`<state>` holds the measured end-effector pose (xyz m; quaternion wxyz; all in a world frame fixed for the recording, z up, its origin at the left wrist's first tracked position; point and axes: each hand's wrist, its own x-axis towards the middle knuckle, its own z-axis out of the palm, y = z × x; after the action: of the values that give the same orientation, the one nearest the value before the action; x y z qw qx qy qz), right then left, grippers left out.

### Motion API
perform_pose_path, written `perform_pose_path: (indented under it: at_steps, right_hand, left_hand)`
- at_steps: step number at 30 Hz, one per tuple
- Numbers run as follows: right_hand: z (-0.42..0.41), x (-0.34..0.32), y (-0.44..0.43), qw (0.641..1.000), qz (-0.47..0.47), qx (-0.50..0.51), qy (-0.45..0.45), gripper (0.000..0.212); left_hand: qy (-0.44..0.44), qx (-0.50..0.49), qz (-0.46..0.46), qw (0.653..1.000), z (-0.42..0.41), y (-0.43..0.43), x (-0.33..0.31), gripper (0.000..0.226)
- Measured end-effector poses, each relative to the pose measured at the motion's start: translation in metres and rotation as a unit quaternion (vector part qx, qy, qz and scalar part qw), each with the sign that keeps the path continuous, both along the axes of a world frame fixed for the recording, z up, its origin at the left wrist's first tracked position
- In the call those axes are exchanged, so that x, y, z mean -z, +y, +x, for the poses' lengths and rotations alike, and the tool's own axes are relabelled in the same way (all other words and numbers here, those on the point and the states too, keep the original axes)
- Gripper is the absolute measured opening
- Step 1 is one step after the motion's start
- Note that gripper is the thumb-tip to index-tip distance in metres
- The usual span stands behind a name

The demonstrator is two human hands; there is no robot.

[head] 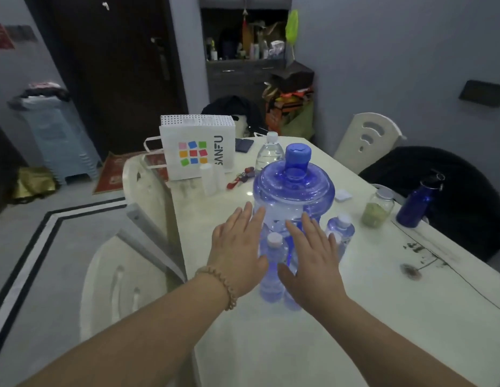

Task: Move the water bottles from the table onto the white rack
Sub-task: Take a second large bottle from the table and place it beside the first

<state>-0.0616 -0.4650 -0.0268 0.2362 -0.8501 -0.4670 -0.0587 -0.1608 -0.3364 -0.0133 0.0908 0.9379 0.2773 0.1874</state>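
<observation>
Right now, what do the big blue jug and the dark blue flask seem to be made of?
Big blue jug: likely clear blue-tinted plastic, glossy; you see through it. Dark blue flask: probably coated metal, opaque with a soft sheen, though painted plastic is possible.

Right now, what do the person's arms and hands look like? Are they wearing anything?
Both arms are bare, with no sleeves and no gloves. The left hand has a beaded bracelet of pale round beads around its wrist. The right hand wears nothing, and no rings show.
</observation>
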Motion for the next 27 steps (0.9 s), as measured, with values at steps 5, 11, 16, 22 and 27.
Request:
perform_pose_path:
  at_steps: [5,11,16,22,27]
  right_hand:
    - [-0.008,0.012,0.054,0.993,0.038,0.110,-0.005,0.073]
    - [-0.038,-0.002,0.116,0.975,0.065,0.214,-0.012,0.066]
    - [-0.048,-0.010,0.145,0.970,0.023,0.243,-0.017,0.066]
    - [-0.028,-0.026,0.165,0.964,0.033,0.258,-0.056,0.062]
    - [-0.003,-0.038,0.187,0.964,-0.006,0.251,-0.091,0.067]
  left_hand:
    - [0.003,0.101,-0.001,0.995,0.023,0.076,0.020,0.088]
    - [-0.004,0.177,0.033,0.984,0.035,0.154,0.030,0.092]
    - [-0.006,0.217,0.031,0.976,0.071,0.182,-0.001,0.086]
    - [-0.020,0.216,0.046,0.975,0.101,0.185,-0.017,0.083]
    - [-0.011,0.213,0.115,0.970,0.135,0.214,-0.035,0.079]
